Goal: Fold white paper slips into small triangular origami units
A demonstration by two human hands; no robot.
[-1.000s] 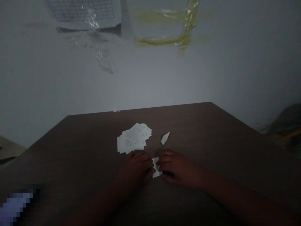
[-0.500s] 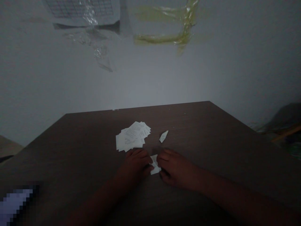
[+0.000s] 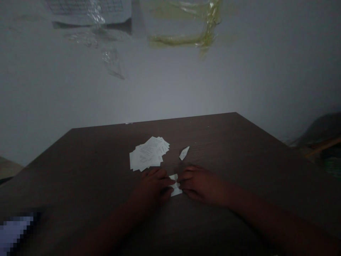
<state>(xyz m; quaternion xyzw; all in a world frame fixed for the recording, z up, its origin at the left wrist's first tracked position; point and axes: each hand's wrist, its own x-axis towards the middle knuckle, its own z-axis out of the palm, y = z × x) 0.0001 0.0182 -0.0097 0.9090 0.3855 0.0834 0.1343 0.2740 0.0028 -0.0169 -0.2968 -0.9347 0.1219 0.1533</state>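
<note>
A small white slip of paper lies on the dark wooden table between my two hands. My left hand pinches its left side with closed fingers. My right hand holds its right side, fingers pressed together on it. Just beyond my left hand sits a loose pile of white paper slips. A small folded paper piece lies alone above my right hand. The room is dim.
A pale wall stands right behind the table's far edge, with taped sheets and plastic stuck high on it. A blurred patch sits at the table's near left corner. Dark clutter shows off the right side.
My hands have stayed on the slip, fingers shifting slightly on it. The view has drifted a little, so everything sits slightly higher and to the left.
</note>
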